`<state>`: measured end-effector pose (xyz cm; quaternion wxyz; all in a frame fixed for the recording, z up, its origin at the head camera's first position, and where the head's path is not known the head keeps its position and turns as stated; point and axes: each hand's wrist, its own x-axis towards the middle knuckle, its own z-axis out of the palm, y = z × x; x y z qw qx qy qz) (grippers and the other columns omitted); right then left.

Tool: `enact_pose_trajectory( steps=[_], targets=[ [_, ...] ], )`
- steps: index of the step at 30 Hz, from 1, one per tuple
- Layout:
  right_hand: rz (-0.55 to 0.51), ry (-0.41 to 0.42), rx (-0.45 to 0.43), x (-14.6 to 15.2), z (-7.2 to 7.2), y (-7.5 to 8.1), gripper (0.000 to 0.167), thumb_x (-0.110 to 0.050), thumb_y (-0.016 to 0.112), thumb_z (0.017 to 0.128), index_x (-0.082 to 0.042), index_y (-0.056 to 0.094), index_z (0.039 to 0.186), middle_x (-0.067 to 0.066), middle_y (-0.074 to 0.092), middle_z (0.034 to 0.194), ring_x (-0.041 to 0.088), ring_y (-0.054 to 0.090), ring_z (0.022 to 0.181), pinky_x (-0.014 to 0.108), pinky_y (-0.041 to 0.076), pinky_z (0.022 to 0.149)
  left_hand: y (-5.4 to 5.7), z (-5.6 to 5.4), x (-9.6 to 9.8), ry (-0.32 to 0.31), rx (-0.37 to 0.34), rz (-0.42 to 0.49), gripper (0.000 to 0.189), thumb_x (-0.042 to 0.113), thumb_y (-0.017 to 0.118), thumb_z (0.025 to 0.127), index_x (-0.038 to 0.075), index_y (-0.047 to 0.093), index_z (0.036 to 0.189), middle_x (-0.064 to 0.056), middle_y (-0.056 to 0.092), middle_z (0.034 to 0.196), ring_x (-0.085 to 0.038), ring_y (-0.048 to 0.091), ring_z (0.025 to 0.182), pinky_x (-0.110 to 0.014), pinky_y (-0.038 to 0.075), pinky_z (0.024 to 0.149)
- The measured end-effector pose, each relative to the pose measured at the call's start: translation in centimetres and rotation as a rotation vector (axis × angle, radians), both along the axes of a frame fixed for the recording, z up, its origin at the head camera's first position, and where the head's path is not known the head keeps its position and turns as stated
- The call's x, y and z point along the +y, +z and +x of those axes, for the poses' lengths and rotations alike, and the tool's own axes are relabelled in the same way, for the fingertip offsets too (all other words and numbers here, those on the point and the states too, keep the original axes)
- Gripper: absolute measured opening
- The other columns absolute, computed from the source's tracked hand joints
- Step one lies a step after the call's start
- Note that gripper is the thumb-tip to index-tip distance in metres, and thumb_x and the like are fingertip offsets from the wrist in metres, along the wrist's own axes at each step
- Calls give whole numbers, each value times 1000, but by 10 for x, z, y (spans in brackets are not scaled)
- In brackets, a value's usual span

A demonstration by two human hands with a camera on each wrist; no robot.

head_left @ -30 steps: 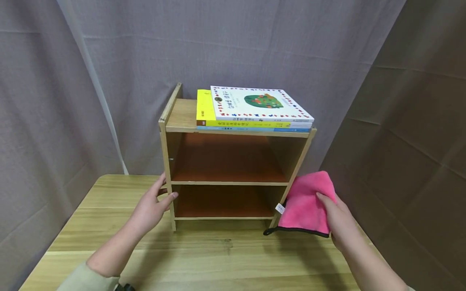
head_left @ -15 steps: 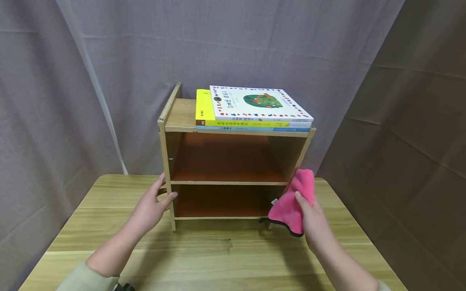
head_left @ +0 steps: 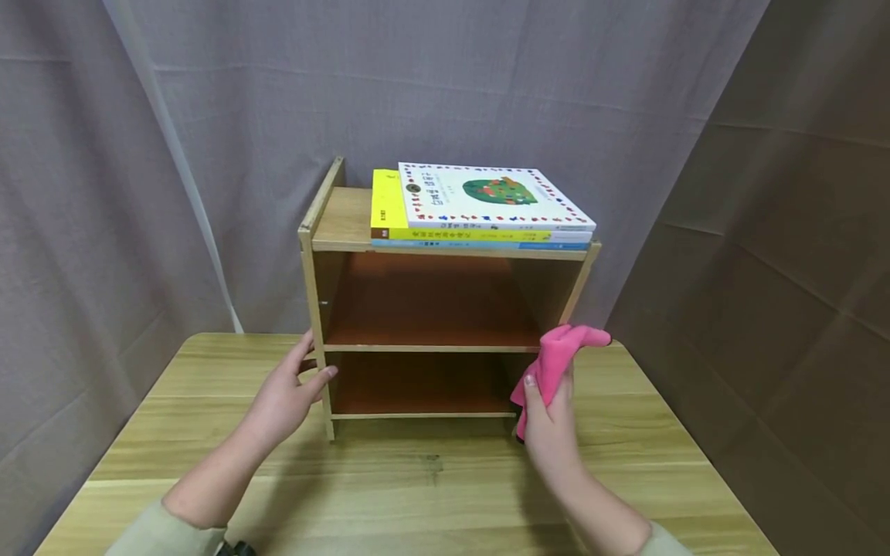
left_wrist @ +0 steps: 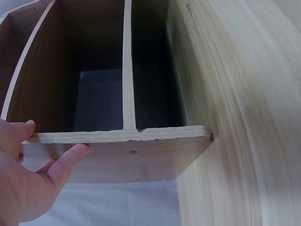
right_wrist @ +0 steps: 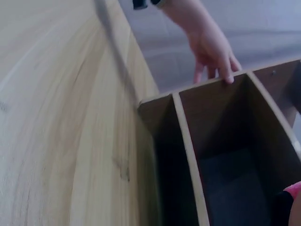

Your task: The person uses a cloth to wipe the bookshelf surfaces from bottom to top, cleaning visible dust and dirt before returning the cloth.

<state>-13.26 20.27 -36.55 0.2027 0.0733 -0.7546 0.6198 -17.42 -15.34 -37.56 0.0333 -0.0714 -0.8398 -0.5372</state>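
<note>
A small wooden bookshelf [head_left: 431, 349] stands on the table, its two lower compartments facing me. My left hand [head_left: 283, 401] holds its left side panel, thumb at the front edge and fingers along the outer face, as the left wrist view also shows [left_wrist: 28, 181]. In my right hand [head_left: 552, 444] is a bunched pink cloth [head_left: 556, 357] with black trim, gripped at the front edge of the right side panel, whose lower part it hides. Only a scrap of the cloth [right_wrist: 294, 189] shows in the right wrist view.
Stacked on the bookshelf's top board are a white picture book [head_left: 497, 197], a yellow book [head_left: 386, 205] and a blue book [head_left: 445, 244]. The wooden table [head_left: 389, 502] reaches to grey curtains [head_left: 445, 85] behind and brown cloth [head_left: 786, 255] at the right.
My right hand has moved left with the pink cloth, from outside the right panel to its front edge, and the cloth has bunched up. The left hand keeps its place.
</note>
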Motion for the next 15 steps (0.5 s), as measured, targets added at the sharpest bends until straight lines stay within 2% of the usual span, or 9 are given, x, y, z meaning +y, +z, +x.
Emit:
enact_pose_trajectory(
  steps=[3,5,7,8,10,12,13,15],
  targets=[
    [0,3,58,-4,-2,2,79,-1,42,104,-40,0,158,5,36,138,25,49,78,29,44,46,0,0,0,2,1,1,75,23,60,101,25,14,160,-11,28,160,-39,44,134,-37,57,86],
    [19,-18,72,-8,1,6,81,1,43,103,-37,-2,159,-5,20,154,23,48,79,25,45,51,-1,0,0,3,2,2,75,23,60,101,25,15,160,-11,29,159,-39,44,134,-37,57,86],
    [57,-49,91,-12,3,11,81,2,43,103,-32,-3,159,-8,7,161,20,53,101,21,51,66,-1,0,0,4,5,3,75,22,61,101,23,15,160,-11,30,159,-39,44,134,-36,57,85],
    [78,-67,104,-13,4,13,81,2,43,102,-29,-3,160,-8,2,163,17,49,116,19,50,80,-1,0,0,4,5,4,75,22,61,101,23,16,160,-12,30,158,-39,44,134,-36,57,85],
    [131,-107,148,-15,4,17,80,4,45,101,-22,-2,160,-4,-5,165,16,28,142,19,37,105,-1,-1,0,4,6,3,75,22,61,100,22,16,160,-12,31,158,-39,45,133,-36,57,85],
    [180,-136,200,-16,2,20,81,6,46,100,-18,-1,160,-1,-8,166,15,-2,150,21,18,116,-1,-1,0,4,5,3,75,22,61,100,22,16,160,-12,31,158,-39,45,133,-36,57,84],
    [201,-147,220,-16,1,22,81,6,47,99,-18,0,160,0,-8,166,18,-5,151,24,14,118,-1,-1,0,3,4,5,75,23,61,100,22,15,160,-12,31,158,-39,45,133,-36,57,84],
    [233,-160,251,-15,-1,24,83,7,48,98,-18,0,161,2,-8,166,21,-7,151,26,16,118,-1,-1,1,3,3,6,75,23,61,100,22,16,160,-12,31,158,-39,45,133,-36,57,84]
  ],
)
